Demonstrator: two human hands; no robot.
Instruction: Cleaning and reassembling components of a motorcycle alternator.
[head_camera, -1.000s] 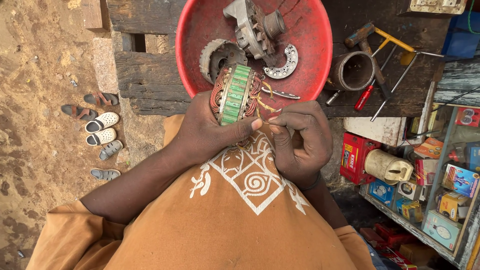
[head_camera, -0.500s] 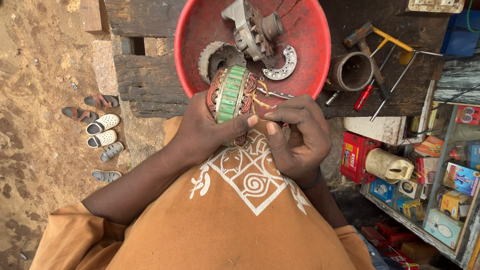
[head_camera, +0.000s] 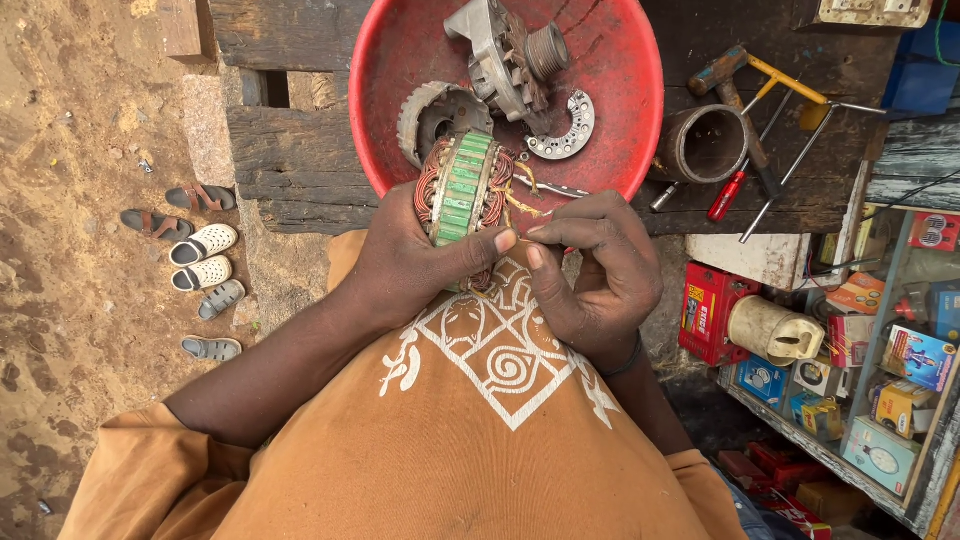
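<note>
My left hand (head_camera: 415, 260) grips a round stator (head_camera: 462, 190) with a green core and copper windings, held on edge over the near rim of a red basin (head_camera: 385, 70). My right hand (head_camera: 595, 270) is beside it, thumb and fingers pinched at the yellowish wire leads (head_camera: 525, 200) that stick out of the windings. Both hands rest above my orange shirt with a white pattern.
The red basin holds a grey alternator housing (head_camera: 505, 50), a round metal cover (head_camera: 435, 115) and a curved plate (head_camera: 565, 130). A hammer (head_camera: 735, 85), red screwdriver (head_camera: 730, 190) and metal ring (head_camera: 705, 145) lie on the dark wooden bench. Boxes fill shelves at right; sandals (head_camera: 200, 250) lie on dirt at left.
The stator has shifted slightly down and right in my left hand. My right hand's fingers have closed tighter on the wire leads.
</note>
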